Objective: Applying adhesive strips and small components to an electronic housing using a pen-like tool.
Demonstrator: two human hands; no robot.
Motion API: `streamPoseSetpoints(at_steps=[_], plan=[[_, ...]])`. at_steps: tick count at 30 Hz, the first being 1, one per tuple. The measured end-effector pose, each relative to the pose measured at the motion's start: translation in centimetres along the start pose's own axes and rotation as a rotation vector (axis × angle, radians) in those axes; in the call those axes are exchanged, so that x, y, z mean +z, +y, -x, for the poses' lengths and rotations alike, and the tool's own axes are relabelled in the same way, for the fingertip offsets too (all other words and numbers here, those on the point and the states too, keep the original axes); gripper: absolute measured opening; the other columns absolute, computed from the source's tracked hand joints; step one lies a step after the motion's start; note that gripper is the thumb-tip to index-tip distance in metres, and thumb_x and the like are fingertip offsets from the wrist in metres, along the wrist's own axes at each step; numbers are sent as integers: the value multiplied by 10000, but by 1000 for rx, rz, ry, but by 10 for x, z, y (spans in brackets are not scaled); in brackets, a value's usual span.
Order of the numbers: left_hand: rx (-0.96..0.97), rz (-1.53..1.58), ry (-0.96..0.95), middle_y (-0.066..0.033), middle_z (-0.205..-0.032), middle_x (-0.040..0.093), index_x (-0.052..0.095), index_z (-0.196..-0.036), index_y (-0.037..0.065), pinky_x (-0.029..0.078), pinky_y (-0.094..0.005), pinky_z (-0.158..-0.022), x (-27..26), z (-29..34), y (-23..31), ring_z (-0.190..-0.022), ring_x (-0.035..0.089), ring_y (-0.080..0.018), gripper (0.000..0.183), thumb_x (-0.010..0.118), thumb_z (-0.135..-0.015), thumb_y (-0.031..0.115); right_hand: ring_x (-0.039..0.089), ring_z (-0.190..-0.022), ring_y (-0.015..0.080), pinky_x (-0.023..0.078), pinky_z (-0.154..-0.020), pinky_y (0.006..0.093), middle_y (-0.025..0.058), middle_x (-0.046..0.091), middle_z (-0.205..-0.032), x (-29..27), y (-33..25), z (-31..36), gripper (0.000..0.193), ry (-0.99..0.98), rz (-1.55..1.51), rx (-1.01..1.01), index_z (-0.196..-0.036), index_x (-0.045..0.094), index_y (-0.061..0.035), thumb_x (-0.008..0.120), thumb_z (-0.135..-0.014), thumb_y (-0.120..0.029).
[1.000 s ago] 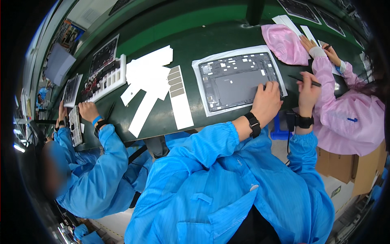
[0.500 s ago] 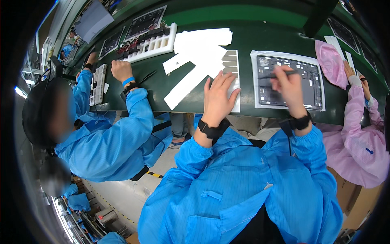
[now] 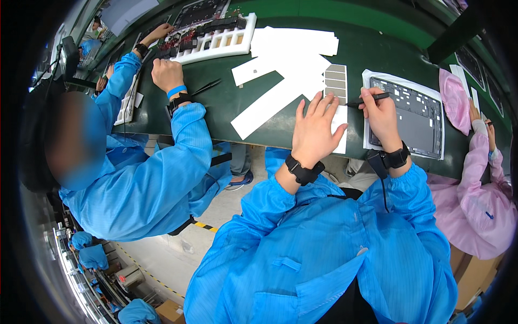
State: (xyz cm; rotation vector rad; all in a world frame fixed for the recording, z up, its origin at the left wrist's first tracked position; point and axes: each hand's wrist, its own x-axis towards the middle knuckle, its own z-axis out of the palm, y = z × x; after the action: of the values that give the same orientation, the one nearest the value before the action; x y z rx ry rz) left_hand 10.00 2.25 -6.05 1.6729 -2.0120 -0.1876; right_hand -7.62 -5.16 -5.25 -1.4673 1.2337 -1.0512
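Both hands shifted: left hand (image 3: pixel 314 129) now flat on sticker strip (image 3: pixel 335 102), right hand (image 3: pixel 380 116) gripping tweezers (image 3: pixel 368 99).

The green table (image 3: pixel 226 102) is seen as smooth with a faint sheen, and the white sheets (image 3: pixel 291 70) on it as matt paper. The grey panel (image 3: pixel 415 119) looks matt, the white tray (image 3: pixel 216 43) moulded plastic, and the blue sleeves (image 3: pixel 259 216) thin, slightly shiny cloth.

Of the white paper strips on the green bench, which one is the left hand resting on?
The left hand rests on the strip with grey rectangular pads, beside the tablet tray; the other strips are plain white and untouched.
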Motion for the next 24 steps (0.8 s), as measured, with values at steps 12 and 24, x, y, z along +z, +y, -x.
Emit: streamPoseSetpoints(at_steps=[12, 24], plan=[[-6, 7, 8, -83, -1412, 495, 534, -1345, 94, 261, -535, -1118, -1, -1, 0, -1375, 386, -282, 582, 652, -850, 376, 518, -548, 54, 391, -494, 210, 24, 617, -670, 4, -2, 2, 284, 45, -13, -15, -895, 650, -12, 625, -961, -286], [-14, 12, 13, -69, -1399, 502, 538, -1342, 110, 262, -529, -1121, 0, -1, 1, -1371, 393, -276, 569, 667, -846, 359, 567, -557, 73, 426, -500, 210, 31, 621, -677, 2, -5, 1, 210, 89, -131, -38, -1035, 669, 36, 636, -949, -153]])
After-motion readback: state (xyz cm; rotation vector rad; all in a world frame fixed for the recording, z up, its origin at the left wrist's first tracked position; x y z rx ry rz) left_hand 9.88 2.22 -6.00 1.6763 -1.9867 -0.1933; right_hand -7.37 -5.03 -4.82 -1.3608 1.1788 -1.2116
